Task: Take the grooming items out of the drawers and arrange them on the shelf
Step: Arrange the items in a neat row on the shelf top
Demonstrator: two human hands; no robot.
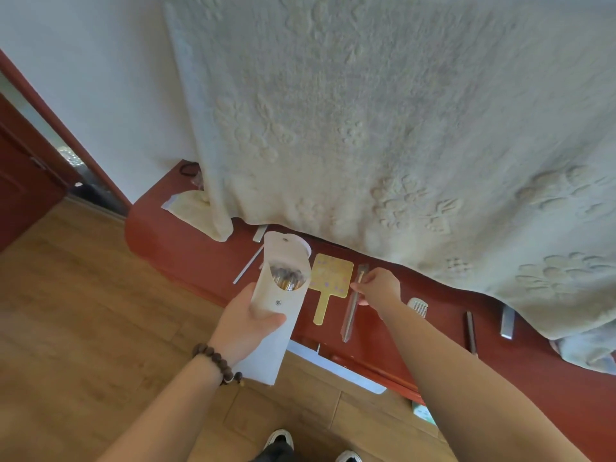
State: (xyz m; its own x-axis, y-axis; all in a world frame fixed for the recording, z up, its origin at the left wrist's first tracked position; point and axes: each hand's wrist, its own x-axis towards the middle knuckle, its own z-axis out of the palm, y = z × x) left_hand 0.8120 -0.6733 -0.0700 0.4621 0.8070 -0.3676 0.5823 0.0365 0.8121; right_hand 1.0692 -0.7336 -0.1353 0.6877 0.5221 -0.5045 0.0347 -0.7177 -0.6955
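Holding the pale pouch [278, 295] around its middle, the left hand [246, 320] was wrapped shut on it, thumb across the front just under the lower snap, with the open mouth tilted up toward the camera. Inside, a cluster of slim brush-like handles [288, 281] showed — small, light and loose, by the look of them, so the pouch probably needed to stay mouth-up or they would slide out. Its soft sides looked likely to buckle under a hard squeeze; a grip at mid-body, as here, seemed the sensible place.

The right hand [378, 288] was pinched closed on a thin pale stick-like item [360, 278], fingertips meeting on its shaft near the back edge of the red shelf [186, 251]. I could not tell exactly what that item was. It looked stiff, light and narrow — easy to roll, so best held at the middle of the shaft rather than at a tip.

Beneath the right hand lay a long clear-cased tool [349, 318], running toward the shelf's front edge. Just beside it sat a yellow hand mirror [330, 278], flat, handle pointing to the front edge; being a mirror, it might be fragile. Further along toward the shelf's right end were a white comb [418, 307] and a dark slim tool [470, 331], apart from each other.
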